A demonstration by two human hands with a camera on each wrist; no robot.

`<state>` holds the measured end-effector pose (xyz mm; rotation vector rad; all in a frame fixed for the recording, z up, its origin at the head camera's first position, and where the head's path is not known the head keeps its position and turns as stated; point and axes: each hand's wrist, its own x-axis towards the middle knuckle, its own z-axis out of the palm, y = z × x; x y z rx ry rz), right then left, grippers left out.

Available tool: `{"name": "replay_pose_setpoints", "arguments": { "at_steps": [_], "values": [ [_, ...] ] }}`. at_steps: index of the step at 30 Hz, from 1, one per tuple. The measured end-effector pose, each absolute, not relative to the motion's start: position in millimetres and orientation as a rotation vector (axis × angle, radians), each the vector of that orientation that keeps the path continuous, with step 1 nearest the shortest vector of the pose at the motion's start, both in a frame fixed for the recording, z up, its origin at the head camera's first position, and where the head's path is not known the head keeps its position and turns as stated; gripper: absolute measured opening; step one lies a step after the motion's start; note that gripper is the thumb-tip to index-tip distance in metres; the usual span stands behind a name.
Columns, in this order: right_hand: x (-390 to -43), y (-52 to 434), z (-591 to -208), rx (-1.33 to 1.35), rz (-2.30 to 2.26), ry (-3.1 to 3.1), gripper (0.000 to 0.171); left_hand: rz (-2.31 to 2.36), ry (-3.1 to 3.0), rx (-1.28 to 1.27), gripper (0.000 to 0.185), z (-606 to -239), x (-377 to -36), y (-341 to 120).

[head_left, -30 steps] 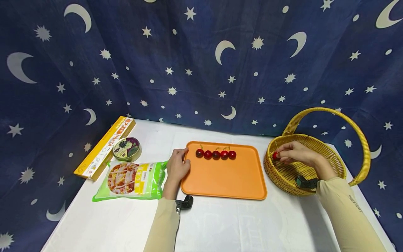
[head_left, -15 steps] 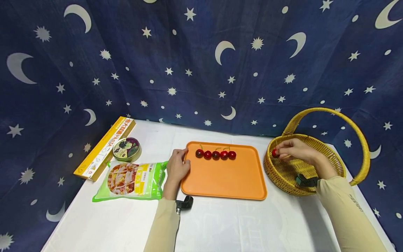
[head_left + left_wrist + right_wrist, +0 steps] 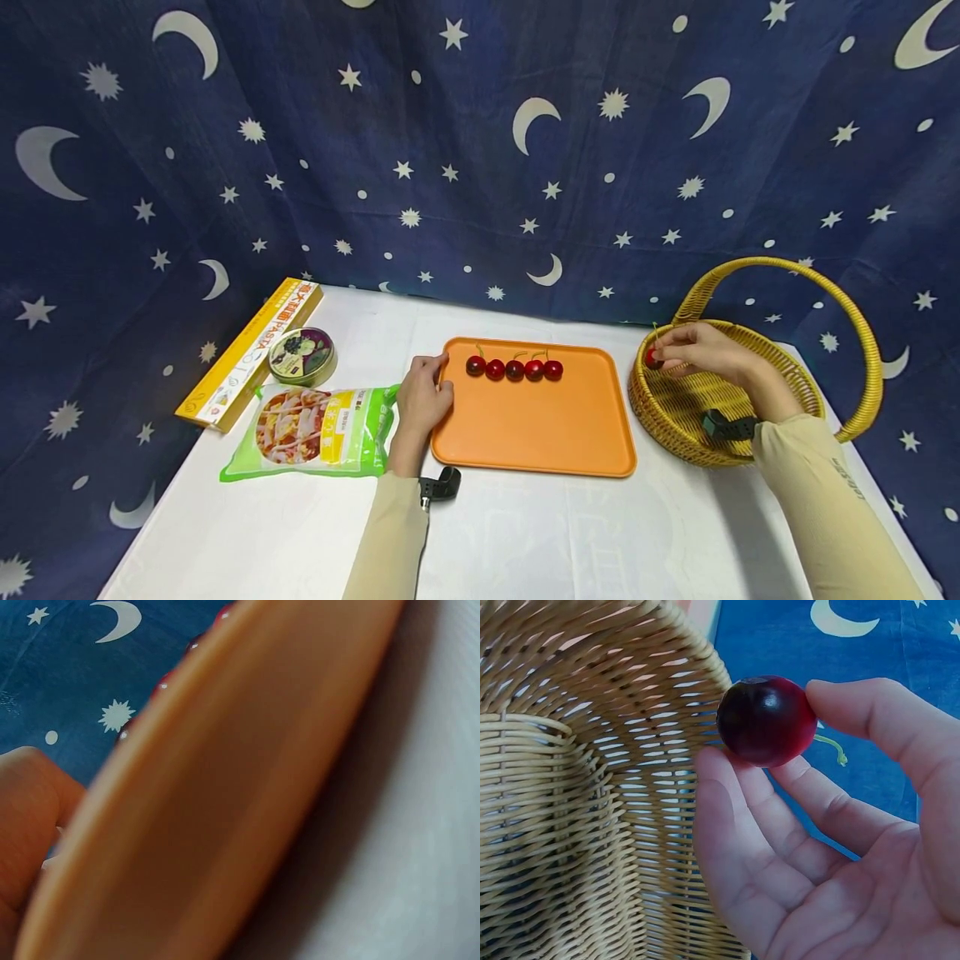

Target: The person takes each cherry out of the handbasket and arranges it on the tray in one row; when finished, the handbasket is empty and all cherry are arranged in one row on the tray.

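In the head view my right hand (image 3: pixel 702 350) pinches a dark red cherry (image 3: pixel 652 360) between thumb and fingers, over the left inner side of the yellow wicker basket (image 3: pixel 795 375). The right wrist view shows the cherry (image 3: pixel 769 720) at the fingertips, its green stem pointing away, beside the woven wall. My left hand (image 3: pixel 423 400) grips the left edge of the orange tray (image 3: pixel 532 429), its thumb lying over the rim. On the tray's far part several cherries (image 3: pixel 513 369) sit in a row, some with stems upright. The tray's outer wall (image 3: pixel 225 780) fills much of the left wrist view.
Left of the tray lie a green and clear food bag (image 3: pixel 315 429), a round tin (image 3: pixel 302 355) and a long yellow pasta box (image 3: pixel 251 354). The basket's tall handle (image 3: pixel 870 358) arches up at the right. A dark blue star-patterned cloth (image 3: pixel 465 167) hangs behind the white table.
My right hand has shifted slightly up and left with the cherry, closer to the basket's left rim. The left hand and the tray have not moved.
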<state>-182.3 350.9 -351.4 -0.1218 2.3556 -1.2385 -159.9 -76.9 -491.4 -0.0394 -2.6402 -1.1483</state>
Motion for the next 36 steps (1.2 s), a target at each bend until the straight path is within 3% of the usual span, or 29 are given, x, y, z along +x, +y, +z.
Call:
{"name": "replay_pose_setpoints", "arguments": {
  "at_steps": [10, 36],
  "values": [
    [-187, 343, -347, -0.129, -1.200, 2.372, 0.050, -1.142, -2.640, -0.046, 0.048, -494, -161, -77],
    [-198, 318, -341, -0.179, -1.140, 2.387, 0.043, -1.132, -2.608, -0.073, 0.049, -495, -162, -77]
  ]
}}
